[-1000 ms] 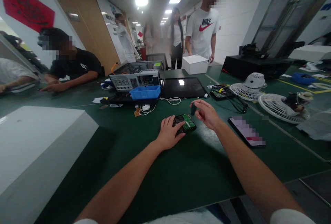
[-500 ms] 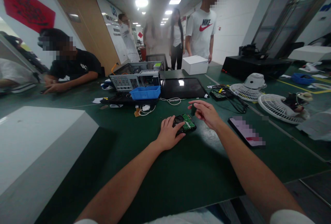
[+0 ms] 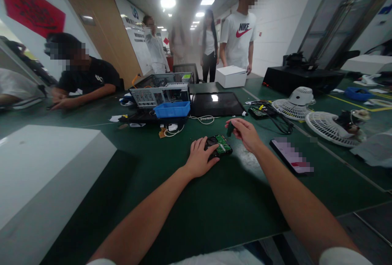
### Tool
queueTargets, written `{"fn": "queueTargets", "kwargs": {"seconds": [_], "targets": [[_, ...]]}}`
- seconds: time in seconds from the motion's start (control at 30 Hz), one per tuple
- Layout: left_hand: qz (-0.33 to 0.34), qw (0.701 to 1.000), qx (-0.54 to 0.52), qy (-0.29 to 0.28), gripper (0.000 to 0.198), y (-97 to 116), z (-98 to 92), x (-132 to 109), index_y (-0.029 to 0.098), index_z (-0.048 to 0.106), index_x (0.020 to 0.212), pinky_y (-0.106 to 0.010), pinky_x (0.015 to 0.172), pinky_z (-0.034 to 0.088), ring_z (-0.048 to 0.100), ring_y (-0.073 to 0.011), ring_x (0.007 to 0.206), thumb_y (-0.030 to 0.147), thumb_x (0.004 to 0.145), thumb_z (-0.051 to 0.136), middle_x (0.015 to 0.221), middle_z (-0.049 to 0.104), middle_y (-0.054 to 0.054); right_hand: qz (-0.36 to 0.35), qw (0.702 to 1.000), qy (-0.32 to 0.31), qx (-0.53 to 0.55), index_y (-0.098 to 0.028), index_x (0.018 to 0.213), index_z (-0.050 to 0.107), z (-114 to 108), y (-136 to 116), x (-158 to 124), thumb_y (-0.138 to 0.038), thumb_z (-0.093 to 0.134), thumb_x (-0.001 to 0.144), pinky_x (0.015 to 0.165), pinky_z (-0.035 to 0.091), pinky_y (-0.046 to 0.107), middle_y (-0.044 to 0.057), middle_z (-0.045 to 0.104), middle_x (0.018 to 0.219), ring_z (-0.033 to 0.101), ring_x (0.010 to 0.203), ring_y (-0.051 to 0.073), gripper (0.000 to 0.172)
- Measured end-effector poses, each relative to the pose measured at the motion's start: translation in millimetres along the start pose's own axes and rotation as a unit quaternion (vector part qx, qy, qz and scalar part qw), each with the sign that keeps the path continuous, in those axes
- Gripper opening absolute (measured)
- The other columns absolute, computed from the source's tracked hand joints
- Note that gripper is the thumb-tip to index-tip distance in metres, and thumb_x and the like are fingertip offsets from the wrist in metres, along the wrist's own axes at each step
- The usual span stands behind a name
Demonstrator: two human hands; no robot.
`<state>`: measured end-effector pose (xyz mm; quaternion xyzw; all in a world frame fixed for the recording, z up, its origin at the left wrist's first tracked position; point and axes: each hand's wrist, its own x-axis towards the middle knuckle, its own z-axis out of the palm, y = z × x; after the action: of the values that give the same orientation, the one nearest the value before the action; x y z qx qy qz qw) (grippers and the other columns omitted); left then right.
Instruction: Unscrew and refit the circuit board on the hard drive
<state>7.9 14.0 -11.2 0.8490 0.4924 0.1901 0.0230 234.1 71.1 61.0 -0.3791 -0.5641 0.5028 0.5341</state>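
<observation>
A black hard drive (image 3: 224, 144) with a green circuit board facing up lies on the green table. My left hand (image 3: 199, 158) grips it from the left, its thumb over the board and its other fingers along the far side. Just right of the drive, my right hand (image 3: 246, 133) is raised a little above the table. Between its thumb and fingers is a small, dark green, upright piece (image 3: 230, 129); its exact kind is too small to tell. The piece's lower end is close to the board's right corner, and I cannot tell whether they touch.
Beyond the drive are a blue bin (image 3: 172, 110), an opened computer case (image 3: 159, 93) and a black screen panel (image 3: 217, 103). A phone (image 3: 290, 156) and fan parts (image 3: 330, 128) lie to the right. A large white box (image 3: 52, 167) stands at left. Several people are around the table.
My right hand has shifted slightly, and the dark green piece in it now shows more and sits a bit lower. My left hand and the hard drive stay in place.
</observation>
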Motion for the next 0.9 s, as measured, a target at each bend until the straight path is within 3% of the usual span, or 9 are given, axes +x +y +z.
{"fn": "queueTargets", "kwargs": {"seconds": [0.33, 0.53, 0.9], "targets": [[0.0, 1.0, 0.002, -0.005, 0.056, -0.6, -0.6, -0.2, 0.038, 0.049, 0.147, -0.062, 0.116, 0.021, 0.025, -0.0383, 0.146, 0.056, 0.095, 0.056, 0.161, 0.028, -0.01, 0.006, 1.0, -0.013, 0.006, -0.022, 0.081, 0.06, 1.5, -0.6, -2.6, -0.042, 0.067, 0.083, 0.042, 0.022, 0.024, 0.002, 0.075, 0.093, 0.039, 0.047, 0.007, 0.021], [0.004, 1.0, 0.008, 0.002, 0.056, -1.3, 1.8, 0.0, 0.038, 0.049, 0.147, -0.061, 0.115, 0.022, 0.027, -0.0381, 0.145, 0.056, 0.094, 0.056, 0.16, 0.028, -0.012, 0.004, 0.998, -0.063, -0.013, -0.019, 0.093, 0.071, 0.7, -1.7, -3.0, -0.038, 0.06, 0.085, 0.044, 0.023, 0.025, 0.005, 0.074, 0.09, 0.041, 0.05, 0.008, 0.023], [0.006, 1.0, 0.01, 0.007, 0.056, -1.4, 2.3, 0.2, 0.037, 0.05, 0.146, -0.061, 0.116, 0.022, 0.027, -0.0373, 0.144, 0.056, 0.094, 0.057, 0.16, 0.029, -0.011, 0.008, 0.998, -0.061, -0.004, -0.017, 0.082, 0.071, -1.0, 4.1, -1.3, -0.042, 0.057, 0.087, 0.042, 0.019, 0.026, 0.006, 0.074, 0.088, 0.036, 0.045, 0.007, 0.029]]}}
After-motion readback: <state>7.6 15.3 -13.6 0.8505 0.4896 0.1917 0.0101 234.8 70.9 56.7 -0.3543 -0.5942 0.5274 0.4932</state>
